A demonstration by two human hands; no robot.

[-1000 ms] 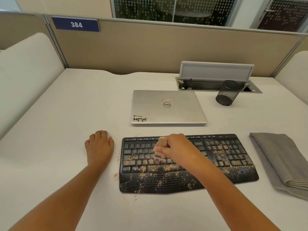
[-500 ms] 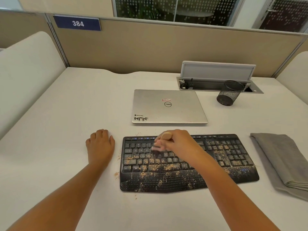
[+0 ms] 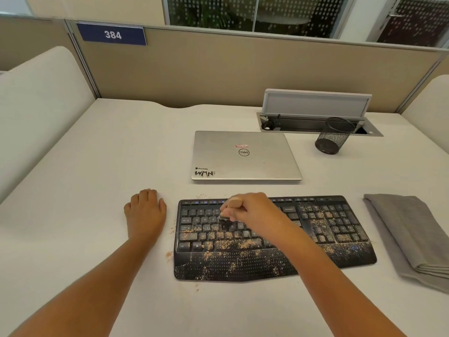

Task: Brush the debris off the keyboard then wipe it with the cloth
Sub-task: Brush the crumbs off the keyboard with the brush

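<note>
R hand [image 3: 252,212] grip curled round brush [image 3: 233,207], bristles down on keyboard [image 3: 340,229] upper-left keys; L hand [image 3: 145,211] flat on surface [image 3: 97,166].

From my feed I see a white bench [image 3: 102,152] walled at 12 o'clock by a tan partition [image 3: 218,69] bearing a blue plate [image 3: 112,34] marked 384. Dotted glass panels [image 3: 255,13] run above it, and cream padded dividers [image 3: 36,100] flank 9 and 3 o'clock.
</note>
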